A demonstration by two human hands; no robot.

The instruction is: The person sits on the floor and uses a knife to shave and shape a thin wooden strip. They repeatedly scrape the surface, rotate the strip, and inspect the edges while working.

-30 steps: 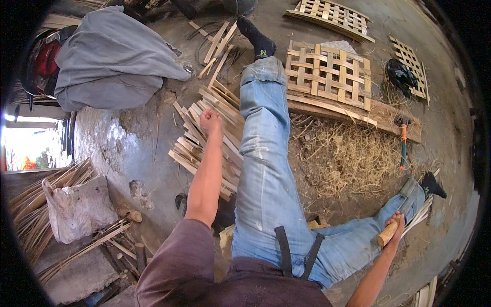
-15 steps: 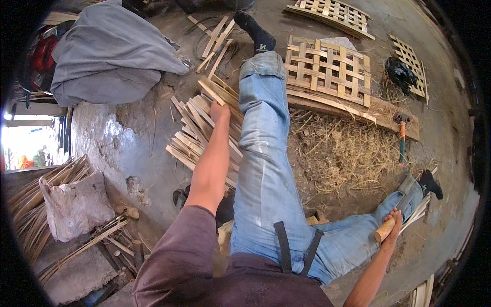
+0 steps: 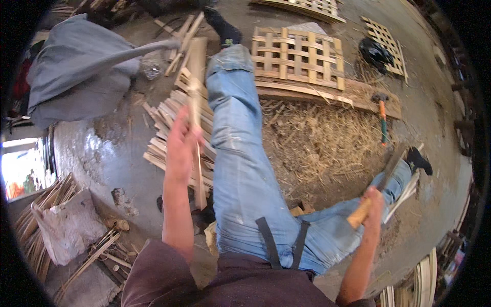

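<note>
Your left hand grips a long wooden strip above the pile of slats beside your left leg. Your right hand is wrapped around a wooden-handled knife, its blade over your right leg

I have the left hand, blurred, gripping a long wooden strip above stacked slats on the floor. My right hand holds a wooden-handled blade over the jeans. I see a woven panel along the plank's far edge, a hammer overhanging the near edge.
</note>
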